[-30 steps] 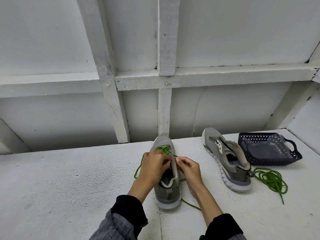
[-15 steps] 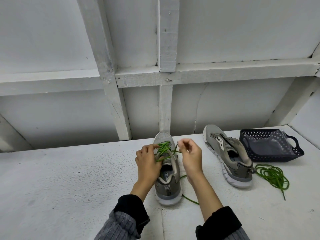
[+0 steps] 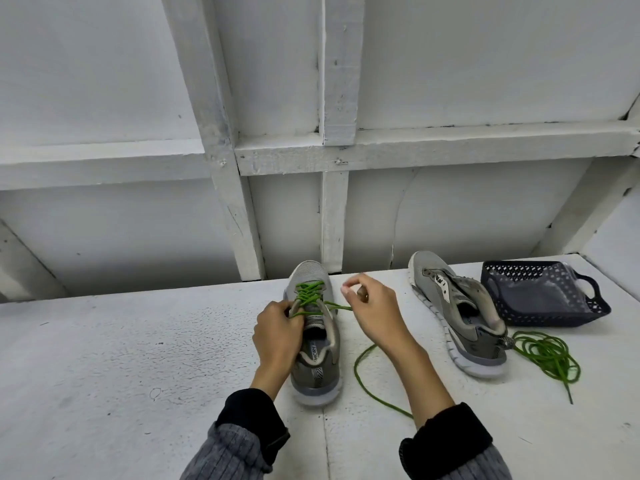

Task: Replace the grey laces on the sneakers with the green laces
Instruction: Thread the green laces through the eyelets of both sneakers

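The dark blue perforated plastic basket (image 3: 519,271) on the white counter (image 3: 104,358) contains a clear plastic bag (image 3: 533,296). The left hand (image 3: 277,332) has its grip closed on the green lace (image 3: 308,296) of the grey sneaker (image 3: 317,372); the right hand (image 3: 375,306) pinches the other strand of that lace.

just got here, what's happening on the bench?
A person is relacing a pair of grey sneakers in green. The left hand steadies the near sneaker, whose green lace is already crisscrossed through the forward eyelets. The right hand pinches that lace's free end and draws it out to the side. The second sneaker has no lace yet; its loose green lace lies coiled by the heel, next to a dark basket.
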Demonstrator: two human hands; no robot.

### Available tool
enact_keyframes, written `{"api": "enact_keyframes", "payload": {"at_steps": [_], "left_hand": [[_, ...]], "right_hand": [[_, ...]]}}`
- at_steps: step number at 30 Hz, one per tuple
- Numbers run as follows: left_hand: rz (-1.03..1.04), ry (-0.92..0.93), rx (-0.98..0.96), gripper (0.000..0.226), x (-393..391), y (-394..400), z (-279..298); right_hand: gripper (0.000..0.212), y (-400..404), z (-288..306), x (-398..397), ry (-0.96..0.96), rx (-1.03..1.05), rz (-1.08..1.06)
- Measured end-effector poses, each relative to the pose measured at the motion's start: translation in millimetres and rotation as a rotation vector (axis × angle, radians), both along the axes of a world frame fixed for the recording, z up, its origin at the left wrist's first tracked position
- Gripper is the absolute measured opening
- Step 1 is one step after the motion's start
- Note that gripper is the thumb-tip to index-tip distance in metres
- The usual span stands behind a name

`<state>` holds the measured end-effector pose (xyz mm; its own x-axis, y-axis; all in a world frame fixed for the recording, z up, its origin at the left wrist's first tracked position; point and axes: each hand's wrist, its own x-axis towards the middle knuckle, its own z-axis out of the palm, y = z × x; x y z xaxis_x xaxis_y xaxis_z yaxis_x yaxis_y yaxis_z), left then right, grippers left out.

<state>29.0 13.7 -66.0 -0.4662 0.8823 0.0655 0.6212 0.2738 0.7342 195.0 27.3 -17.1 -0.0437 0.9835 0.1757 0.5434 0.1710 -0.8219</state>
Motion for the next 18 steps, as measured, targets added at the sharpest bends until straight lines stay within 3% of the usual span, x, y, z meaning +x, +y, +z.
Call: {"api": "enact_keyframes", "payload": {"at_steps": [5,9,14,18], "left_hand": [[0.047,-0.008,0.004,0.017,-13.5,4.6,-2.2],[0.051,0.008,0.005,0.02,-16.4,5.3,-3.1],[0.063,-0.047,-0.024,0.022,-17.1,7.4,-6.9],[0.072,-0.083,-0.029,0.02,-17.0,4.7,-5.1]], "right_hand": [[0.023,-5.3,-23.2,-12.1,-0.406,-0.063,0.042],[0.021,1.4,-29.8,-19.4,-0.346,-0.149,0.067],[0.023,-1.7,6.8,-21.2,0.373,-0.158,0.101],[0.025,-10.8,57.3,-9.3,1.204,-0.104,0.117]]}}
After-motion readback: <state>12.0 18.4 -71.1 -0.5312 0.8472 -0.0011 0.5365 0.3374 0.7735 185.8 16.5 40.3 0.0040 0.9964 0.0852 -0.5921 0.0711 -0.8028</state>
